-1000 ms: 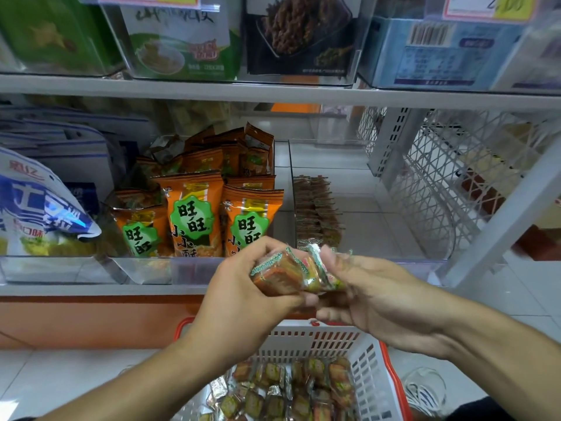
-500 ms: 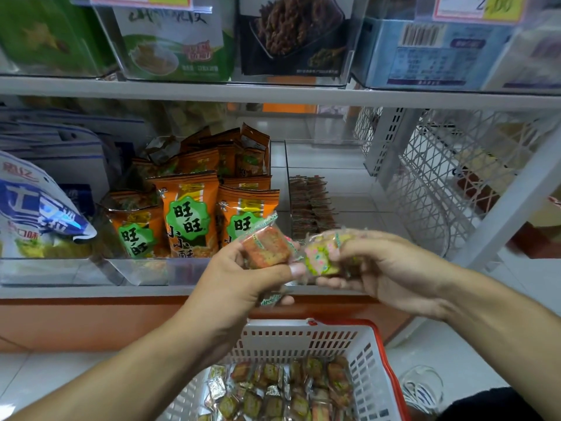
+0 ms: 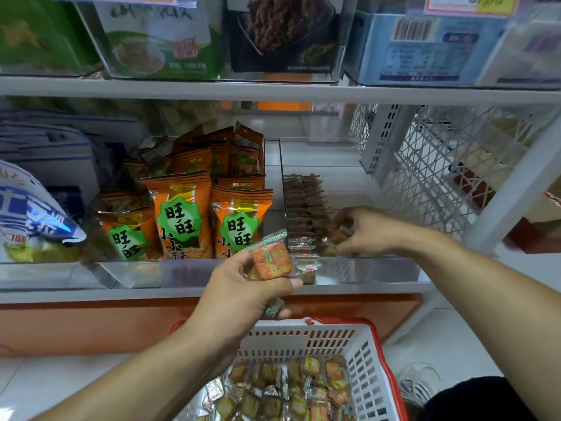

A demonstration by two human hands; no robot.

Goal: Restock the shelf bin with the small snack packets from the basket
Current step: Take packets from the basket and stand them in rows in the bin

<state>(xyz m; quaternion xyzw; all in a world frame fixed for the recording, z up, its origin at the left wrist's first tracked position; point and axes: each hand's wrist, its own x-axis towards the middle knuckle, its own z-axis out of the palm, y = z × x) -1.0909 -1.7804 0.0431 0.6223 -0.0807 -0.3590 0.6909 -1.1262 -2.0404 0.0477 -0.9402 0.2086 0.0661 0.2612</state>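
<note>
Your right hand point(image 3: 368, 230) curls its grip round a small snack packet point(image 3: 335, 238) inside the clear shelf bin point(image 3: 364, 268), beside the stacked row there, while your left hand point(image 3: 243, 294) pinches an orange packet point(image 3: 270, 258) above the red-rimmed basket point(image 3: 364, 354) of packets; left of it stand orange bags point(image 3: 179, 217) reading 旺旺.

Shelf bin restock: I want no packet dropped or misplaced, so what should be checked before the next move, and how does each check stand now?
1. Right hand inside the clear shelf bin: ok.
2. Right hand grips its packet beside the stacked row: ok.
3. Packet lined up with that row: cannot tell, fingers hide it.
4. Left hand holds the orange packet securely: ok.
5. Orange packet in the bin: not ok, it is in front of the bin.
6. Basket holds more packets: ok.
</note>
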